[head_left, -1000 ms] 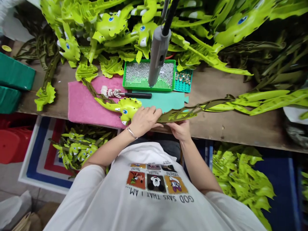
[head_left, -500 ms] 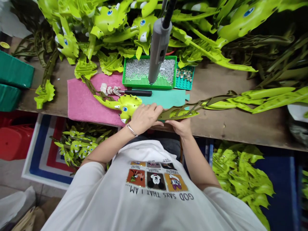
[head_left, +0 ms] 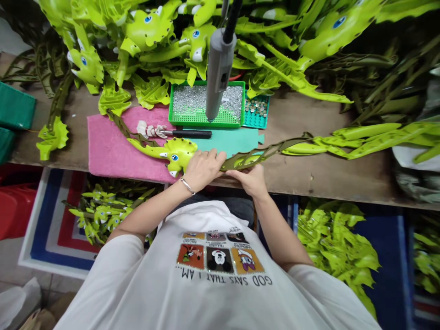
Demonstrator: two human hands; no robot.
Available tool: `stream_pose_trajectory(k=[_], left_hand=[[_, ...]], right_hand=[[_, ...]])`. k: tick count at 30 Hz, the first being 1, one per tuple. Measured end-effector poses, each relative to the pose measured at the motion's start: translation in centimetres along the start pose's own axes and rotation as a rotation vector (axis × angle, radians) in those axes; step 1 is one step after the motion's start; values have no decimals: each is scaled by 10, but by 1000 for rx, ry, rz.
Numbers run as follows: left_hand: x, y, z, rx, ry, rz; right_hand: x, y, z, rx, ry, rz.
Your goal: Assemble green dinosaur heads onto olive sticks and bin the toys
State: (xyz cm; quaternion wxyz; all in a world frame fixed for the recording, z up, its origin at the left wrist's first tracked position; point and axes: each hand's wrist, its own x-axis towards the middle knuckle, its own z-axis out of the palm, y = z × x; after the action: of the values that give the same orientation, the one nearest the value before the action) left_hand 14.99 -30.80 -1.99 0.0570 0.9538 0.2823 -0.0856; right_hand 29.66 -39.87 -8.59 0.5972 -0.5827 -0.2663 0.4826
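A lime-green plastic dinosaur toy, with a horned head and blue eye, lies at the bench's front edge. Its long olive-brown part runs off to the right. My left hand, wearing a bracelet, is closed over the toy just behind the head. My right hand grips the olive part from below, its fingers partly hidden under it. Above them, a grey electric screwdriver hangs tip down over a green tray of small screws. Behind the left hand lies a black-handled tool with white wrapping.
A pink cloth and a turquoise mat lie on the wooden bench. A small teal tray holds round metal pieces. Green dinosaur shells are heaped at the back. Below the bench, bins hold more green parts.
The view has shifted slightly, so the bench appears further left. Both hands keep their hold on the toy, with the right hand a little closer to the left.
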Motion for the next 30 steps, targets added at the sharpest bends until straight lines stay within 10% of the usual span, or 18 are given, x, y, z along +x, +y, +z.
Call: stream_pose_trajectory(k=[24, 30], left_hand=[[7, 3, 13, 112, 29, -1], [6, 0, 5, 53, 27, 4]], right_hand=[[7, -9, -10, 117, 146, 16], [17, -35, -57, -239, -130, -59]])
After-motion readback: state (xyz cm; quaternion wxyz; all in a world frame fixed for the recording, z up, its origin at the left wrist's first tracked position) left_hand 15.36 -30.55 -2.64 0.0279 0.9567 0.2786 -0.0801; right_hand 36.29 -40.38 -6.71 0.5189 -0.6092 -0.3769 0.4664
